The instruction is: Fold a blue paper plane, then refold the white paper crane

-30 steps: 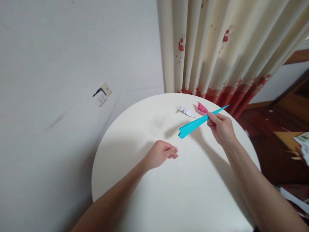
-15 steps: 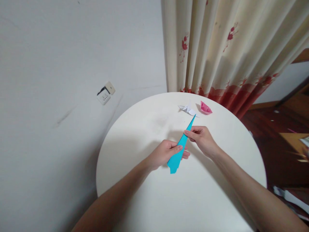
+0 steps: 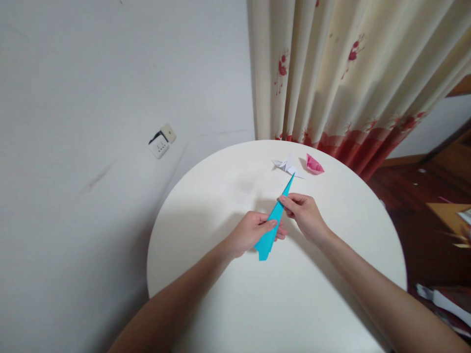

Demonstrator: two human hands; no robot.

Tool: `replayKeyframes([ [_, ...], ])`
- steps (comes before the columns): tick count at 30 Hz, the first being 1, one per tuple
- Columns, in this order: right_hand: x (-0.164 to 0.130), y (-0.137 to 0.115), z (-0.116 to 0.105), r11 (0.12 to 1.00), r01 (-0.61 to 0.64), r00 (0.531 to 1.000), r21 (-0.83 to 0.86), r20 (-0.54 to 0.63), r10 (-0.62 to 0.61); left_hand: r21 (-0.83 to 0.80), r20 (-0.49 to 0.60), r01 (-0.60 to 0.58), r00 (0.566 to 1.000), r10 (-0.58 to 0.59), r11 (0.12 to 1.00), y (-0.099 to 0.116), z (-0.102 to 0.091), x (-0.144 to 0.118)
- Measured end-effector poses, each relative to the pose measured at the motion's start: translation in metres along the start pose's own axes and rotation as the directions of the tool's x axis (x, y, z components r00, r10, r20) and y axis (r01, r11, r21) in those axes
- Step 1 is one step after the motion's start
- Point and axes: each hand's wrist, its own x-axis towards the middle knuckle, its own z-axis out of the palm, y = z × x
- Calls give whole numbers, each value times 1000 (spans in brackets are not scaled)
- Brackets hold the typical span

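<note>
A folded blue paper (image 3: 268,241), long and pointed at its far end, is held above the round white table (image 3: 206,196). My left hand (image 3: 253,230) grips its broad lower part, thumb on top and fingers underneath. Nearer the tip, my right hand (image 3: 300,211) pinches the paper between thumb and fingers. Beyond the tip lies a white folded paper crane (image 3: 285,166), partly overlapped by the blue point. A pink folded paper boat (image 3: 314,165) rests to the right of the crane.
A pale wall with a power socket (image 3: 159,146) rises on the left. Behind the table hangs a cream and red curtain (image 3: 331,98). On the right, the dark floor (image 3: 401,206) holds some clutter, including a tan board (image 3: 445,215).
The blue paper has shifted slightly left and turned a little more upright. My right hand has moved slightly left with it; both hands keep their hold.
</note>
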Motion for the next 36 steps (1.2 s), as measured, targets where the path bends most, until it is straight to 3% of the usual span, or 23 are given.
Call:
replayKeyframes([
  [2, -4, -2, 5, 999, -23, 1000, -30, 15, 23, 8, -6, -21, 1000, 21, 1000, 0, -2, 1],
  [6, -14, -6, 14, 995, -87, 975, -39, 201, 93, 32, -9, -31, 999, 31, 999, 0, -5, 3],
  [8, -14, -7, 15, 995, -101, 967, -27, 231, 104, 32, -2, -13, 1000, 13, 999, -2, -5, 4],
  [12, -1, -5, -2, 999, -39, 998, -22, 45, 40, 43, 13, 56, 998, -57, 997, -8, 2, 4],
  [15, 14, -9, -22, 998, -1, 995, 62, -97, 7, 97, 25, 89, 995, -92, 991, -11, 4, 3],
  [19, 22, -18, -38, 985, 51, 996, 165, -82, -38, 230, 96, 89, 989, -114, 969, -2, -10, 2],
  [22, 19, -19, -35, 986, 56, 998, 155, -8, -56, 185, -45, -76, 995, 85, 980, 10, -19, 2],
  [25, 12, -13, -25, 994, 41, 998, 101, 51, -47, 207, -128, -219, 960, 248, 954, 16, -13, -2],
  [29, 6, -6, -16, 996, 58, 995, 67, 83, -64, 409, -140, -205, 949, 283, 889, 11, 2, -9],
  [36, 4, -7, -15, 993, 107, 992, 47, 58, -110, 484, -276, -190, 893, 355, 854, 3, 10, -13],
])
